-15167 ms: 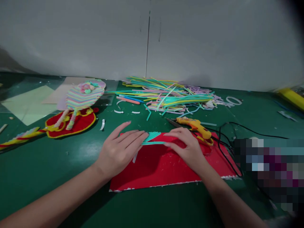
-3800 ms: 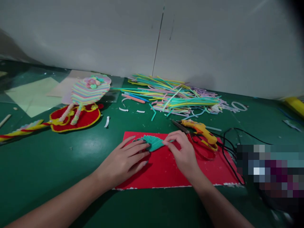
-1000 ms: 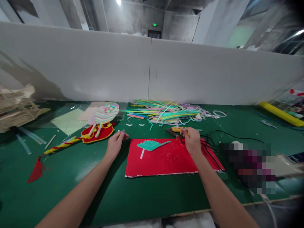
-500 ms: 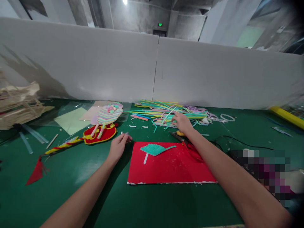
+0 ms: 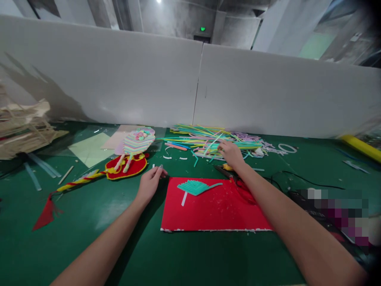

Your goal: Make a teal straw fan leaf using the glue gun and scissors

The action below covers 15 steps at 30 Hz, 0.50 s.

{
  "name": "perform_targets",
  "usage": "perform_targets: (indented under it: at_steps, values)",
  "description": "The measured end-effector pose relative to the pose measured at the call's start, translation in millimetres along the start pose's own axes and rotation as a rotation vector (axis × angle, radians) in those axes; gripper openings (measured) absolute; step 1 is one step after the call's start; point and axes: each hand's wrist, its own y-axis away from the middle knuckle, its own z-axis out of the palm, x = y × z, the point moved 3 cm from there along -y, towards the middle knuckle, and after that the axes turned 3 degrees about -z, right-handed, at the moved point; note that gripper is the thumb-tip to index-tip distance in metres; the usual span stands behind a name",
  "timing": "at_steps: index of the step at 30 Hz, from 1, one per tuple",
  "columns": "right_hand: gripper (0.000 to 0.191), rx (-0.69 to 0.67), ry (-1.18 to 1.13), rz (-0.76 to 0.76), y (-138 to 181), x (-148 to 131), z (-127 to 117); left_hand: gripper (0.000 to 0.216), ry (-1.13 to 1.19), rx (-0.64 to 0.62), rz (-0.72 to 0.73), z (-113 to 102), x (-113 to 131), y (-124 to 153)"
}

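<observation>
My right hand [image 5: 232, 154] reaches into a heap of thin coloured pipe cleaners [image 5: 193, 140], its fingers pinched together at the heap's front; what lies between them is too small to tell. Beside the top left corner of a red board [image 5: 202, 214], my left hand [image 5: 150, 182] rests with fingers closed, a small greyish bit showing at the fingertips. On the board are a teal leaf shape [image 5: 193, 187] built of bent strips and a short white strip [image 5: 184, 198]. Scissors with red handles [image 5: 242, 190] lie partly beneath my right forearm, near yellow-handled pliers [image 5: 228, 167].
At left lie a red fan with a yellow twisted handle [image 5: 79, 184], a striped fan-like piece [image 5: 135, 143] and pale green paper [image 5: 92, 150]. A wooden model [image 5: 24, 127] stands far left. A white partition [image 5: 119, 79] closes off the back. A black cable [image 5: 309, 181] runs at right.
The view has shifted very slightly. Both hands stay nearly where they were, the right still at the pipe cleaners and the left beside the board.
</observation>
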Motion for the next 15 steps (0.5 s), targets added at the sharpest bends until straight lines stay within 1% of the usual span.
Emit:
perform_targets:
  at_steps: [3, 5, 8, 9, 11, 13, 15]
  values:
    - [0.016, 0.045, 0.014, 0.014, 4, -2, -2, 0.046, -0.056, 0.01, 0.036, -2, 0, 2]
    - [0.02, 0.053, 0.022, 0.02, 7, -2, -3, 0.043, -0.105, 0.028, 0.08, -3, 4, 4]
    - [0.022, 0.032, 0.035, 0.027, 12, 2, -3, 0.037, -0.187, 0.016, 0.188, 3, 24, 7]
    - [0.022, 0.021, 0.038, 0.027, 13, 3, -2, 0.034, -0.213, -0.019, 0.236, 9, 34, 6]
    - [0.022, -0.002, 0.04, 0.023, 14, 5, -3, 0.025, -0.271, -0.11, 0.329, 28, 57, 3]
    - [0.022, -0.023, 0.038, 0.018, 14, 4, -4, 0.02, -0.343, -0.178, 0.383, 54, 80, -5]
    - [0.022, -0.043, 0.034, 0.012, 14, 3, -5, 0.022, -0.429, -0.226, 0.406, 84, 98, -16]
